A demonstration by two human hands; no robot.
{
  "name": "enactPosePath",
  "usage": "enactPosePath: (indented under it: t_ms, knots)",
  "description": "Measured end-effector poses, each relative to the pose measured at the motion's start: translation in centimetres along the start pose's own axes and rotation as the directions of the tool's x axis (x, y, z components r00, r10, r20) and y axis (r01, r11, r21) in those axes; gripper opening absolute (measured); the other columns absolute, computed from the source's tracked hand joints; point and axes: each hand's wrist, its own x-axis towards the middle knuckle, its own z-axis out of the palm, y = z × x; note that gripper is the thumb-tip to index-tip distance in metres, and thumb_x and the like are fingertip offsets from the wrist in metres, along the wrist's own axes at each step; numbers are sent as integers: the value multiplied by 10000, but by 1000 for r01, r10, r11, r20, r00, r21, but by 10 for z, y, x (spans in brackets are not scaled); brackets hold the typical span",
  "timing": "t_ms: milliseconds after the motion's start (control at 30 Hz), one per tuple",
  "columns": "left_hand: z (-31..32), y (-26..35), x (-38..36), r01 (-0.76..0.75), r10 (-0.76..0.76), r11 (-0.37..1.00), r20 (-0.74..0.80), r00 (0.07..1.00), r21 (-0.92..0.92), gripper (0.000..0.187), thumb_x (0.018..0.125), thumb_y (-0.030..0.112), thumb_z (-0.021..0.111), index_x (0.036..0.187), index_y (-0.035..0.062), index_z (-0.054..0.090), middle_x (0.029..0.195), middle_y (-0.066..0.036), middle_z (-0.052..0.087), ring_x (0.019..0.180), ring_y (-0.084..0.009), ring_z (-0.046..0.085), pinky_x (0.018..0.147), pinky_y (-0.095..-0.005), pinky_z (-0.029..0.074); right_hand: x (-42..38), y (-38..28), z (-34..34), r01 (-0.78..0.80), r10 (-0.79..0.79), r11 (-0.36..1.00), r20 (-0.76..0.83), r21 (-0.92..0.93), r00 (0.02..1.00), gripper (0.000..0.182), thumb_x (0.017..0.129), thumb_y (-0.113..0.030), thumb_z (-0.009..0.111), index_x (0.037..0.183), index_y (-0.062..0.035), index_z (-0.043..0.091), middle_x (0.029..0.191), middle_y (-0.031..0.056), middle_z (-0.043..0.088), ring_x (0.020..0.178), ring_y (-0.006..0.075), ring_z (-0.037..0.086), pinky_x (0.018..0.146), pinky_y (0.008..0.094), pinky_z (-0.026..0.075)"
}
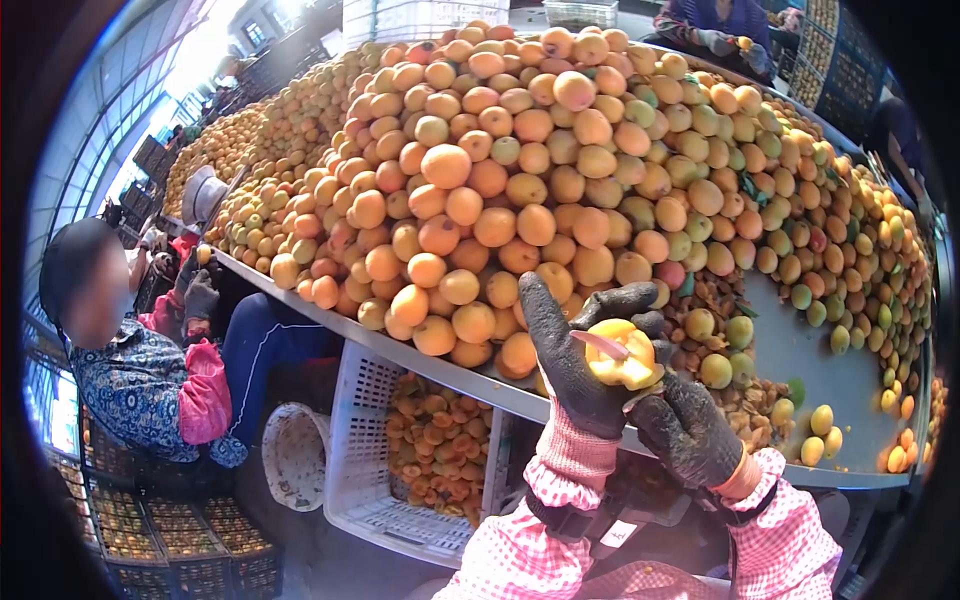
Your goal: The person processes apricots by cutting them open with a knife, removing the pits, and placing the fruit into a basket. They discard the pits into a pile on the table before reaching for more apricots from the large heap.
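Yellow apricot (622,362), between both hands

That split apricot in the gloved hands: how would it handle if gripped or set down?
The split apricot is opened between the left hand and right hand, so it is likely soft and easily crushed. Its exposed flesh probably makes it slippery. A half set cut-side down would hardly roll.

Both gloved hands raised together; left (580,365) upright, right (690,430) curled closed.

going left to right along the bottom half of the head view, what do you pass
co-worker in patterned top → round basket → white crate of fruit halves → left hand → cut fruit → right hand → loose fruits on table
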Motion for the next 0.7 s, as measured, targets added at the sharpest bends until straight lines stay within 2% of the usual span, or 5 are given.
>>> enactPosePath:
  t_ms: [100, 200, 233, 600, 700]
  knots:
    - [11, 3, -6, -297, 429, 863, -282, 858, 410, 899, 812, 765, 319, 996, -83, 555, 846, -188, 594, 680, -236, 594, 603, -335, 530, 12, -11, 11, -100, 100, 993, -8, -60, 995, 241, 868, -216, 580, 935, 14, 553, 648, 211, 585, 631, 412, 581, 548, 444, 444]
    - [5, 6, -10, -340, 551, 762, -276, 788, 551, 826, 885, 688, 234, 990, -67, 552, 870, -139, 588, 760, -209, 595, 657, -317, 533, 21, -8, 13, -58, 72, 971, 50, -233, 996, 265, 851, -234, 588, 870, 21, 519, 641, 200, 586, 597, 403, 576, 516, 468, 429]
    - [0, 16, -10, -199, 316, 925, -363, 876, 325, 826, 874, 699, 261, 971, -69, 547, 837, -144, 583, 733, -213, 588, 647, -330, 528, 24, -10, 11, -25, 54, 952, 89, -305, 995, 271, 846, -236, 594, 880, 22, 519, 635, 201, 582, 592, 402, 576, 513, 463, 430]
    - [8, 17, -10, -122, 207, 960, -344, 916, 252, 845, 837, 737, 317, 917, -72, 548, 716, -134, 564, 611, -211, 558, 583, -300, 495, 19, 1, 12, 45, -40, 992, 45, -121, 998, 227, 853, -194, 585, 916, 11, 513, 758, 222, 597, 674, 423, 580, 562, 475, 441]
    - [10, 12, -7, -115, 153, 983, -300, 942, 141, 838, 831, 740, 327, 904, -64, 550, 713, -116, 549, 603, -211, 548, 566, -299, 481, 20, -3, -1, -89, 131, 972, 189, -216, 973, 171, 836, -96, 580, 986, -14, 582, 886, 196, 582, 795, 377, 568, 660, 421, 441]
